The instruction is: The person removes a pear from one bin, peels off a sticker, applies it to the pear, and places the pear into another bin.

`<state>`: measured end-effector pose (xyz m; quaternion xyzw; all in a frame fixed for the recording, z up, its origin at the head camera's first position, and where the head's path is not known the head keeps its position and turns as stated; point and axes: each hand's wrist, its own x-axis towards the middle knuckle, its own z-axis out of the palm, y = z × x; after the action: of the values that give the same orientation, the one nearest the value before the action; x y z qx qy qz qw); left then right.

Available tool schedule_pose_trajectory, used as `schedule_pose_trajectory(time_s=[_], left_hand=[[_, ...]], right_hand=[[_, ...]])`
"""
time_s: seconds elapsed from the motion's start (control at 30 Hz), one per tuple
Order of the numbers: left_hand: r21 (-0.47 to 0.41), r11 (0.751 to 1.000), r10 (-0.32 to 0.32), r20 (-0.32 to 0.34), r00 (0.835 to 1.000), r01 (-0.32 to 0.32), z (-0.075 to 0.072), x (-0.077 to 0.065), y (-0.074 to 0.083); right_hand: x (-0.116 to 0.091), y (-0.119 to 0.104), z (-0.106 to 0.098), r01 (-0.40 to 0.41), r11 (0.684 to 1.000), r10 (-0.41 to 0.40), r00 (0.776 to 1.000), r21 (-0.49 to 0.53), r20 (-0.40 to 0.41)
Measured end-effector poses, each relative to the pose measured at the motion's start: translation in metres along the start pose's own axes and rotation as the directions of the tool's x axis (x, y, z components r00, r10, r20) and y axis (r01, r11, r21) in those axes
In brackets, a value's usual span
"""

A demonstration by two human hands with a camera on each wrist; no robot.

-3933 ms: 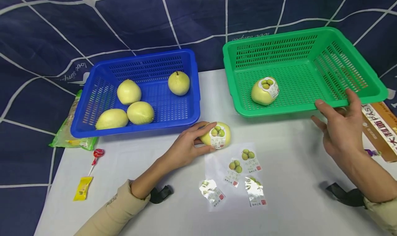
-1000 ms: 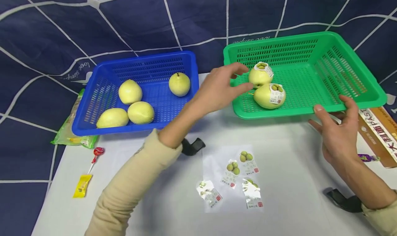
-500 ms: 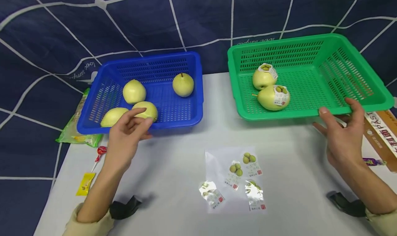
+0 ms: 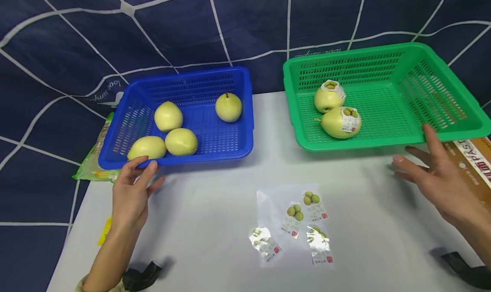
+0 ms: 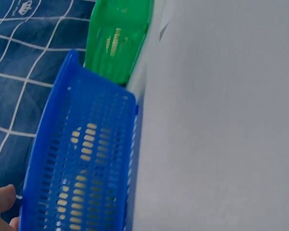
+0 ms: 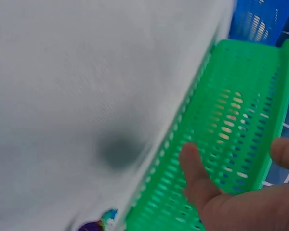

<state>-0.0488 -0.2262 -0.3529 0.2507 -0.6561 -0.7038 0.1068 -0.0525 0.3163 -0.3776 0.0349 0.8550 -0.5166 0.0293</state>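
Note:
My left hand [image 4: 132, 196] is at the front left rim of the blue basket [image 4: 215, 156], its fingertips touching or just short of the rim. Several yellow-green pears lie in this basket, one pear [image 4: 181, 141] near the front. My right hand [image 4: 437, 177] has loosely spread fingers, with the index fingertip at the front rim of the green basket [image 4: 368, 142]. In the right wrist view, the thumb and a finger [image 6: 195, 173] appear beside the green basket's slotted wall. Inside it, two pears with labels rest together at the left, the nearer pear [image 4: 331, 122] on its side.
A clear sheet [image 4: 268, 198] with several pear stickers lies on the white table [image 4: 207, 224]. Behind the blue basket's left end is a green-edged packet [image 4: 90, 164]. A yellow wrapper [image 4: 104, 232] is partly behind my left forearm. A brown pasta box [image 4: 473, 168] lies at right.
The left hand put a labelled pear into the green basket, then returned leftward with nothing in it to the blue basket's front rim. The right hand has loosened from the green basket's rim.

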Motion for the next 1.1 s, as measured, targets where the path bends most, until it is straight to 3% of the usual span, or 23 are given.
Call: schedule_pose_trajectory(time_s=[0.13,0.23,0.33,0.43,0.6,0.77,0.93,1.1], left_hand=[[-0.088,0.996,0.019,-0.074,0.997,-0.025,0.009,0.005,-0.003],[-0.111,0.993,0.020,-0.079,0.997,-0.028,0.011,0.007,-0.003],[-0.133,0.991,-0.010,-0.062,0.998,0.001,0.011,0.010,-0.001],[-0.128,0.992,-0.022,-0.064,0.998,0.014,0.008,0.012,-0.001],[-0.104,0.995,-0.001,-0.088,0.996,-0.008,0.007,0.013,-0.004],[-0.104,0.994,0.035,-0.093,0.995,-0.045,0.008,0.014,-0.007],[-0.115,0.991,0.050,-0.093,0.994,-0.061,0.008,0.014,-0.008],[-0.097,0.994,0.033,-0.082,0.996,-0.041,0.007,0.012,-0.009]], right_hand=[[-0.012,-0.014,0.002,0.058,0.981,-0.050,0.998,-0.186,0.046],[-0.023,-0.033,0.012,0.200,0.932,-0.190,0.980,-0.303,0.061],[-0.024,-0.059,0.028,0.357,0.876,-0.351,0.933,-0.323,0.078],[-0.011,-0.092,0.045,0.442,0.861,-0.429,0.897,-0.251,0.109],[0.030,-0.150,0.076,0.432,0.893,-0.401,0.890,-0.122,0.215],[0.085,-0.191,0.113,0.415,0.900,-0.337,0.856,-0.133,0.392],[0.133,-0.215,0.153,0.420,0.891,-0.281,0.808,-0.173,0.517],[0.163,-0.226,0.185,0.470,0.846,-0.249,0.765,-0.251,0.595]])
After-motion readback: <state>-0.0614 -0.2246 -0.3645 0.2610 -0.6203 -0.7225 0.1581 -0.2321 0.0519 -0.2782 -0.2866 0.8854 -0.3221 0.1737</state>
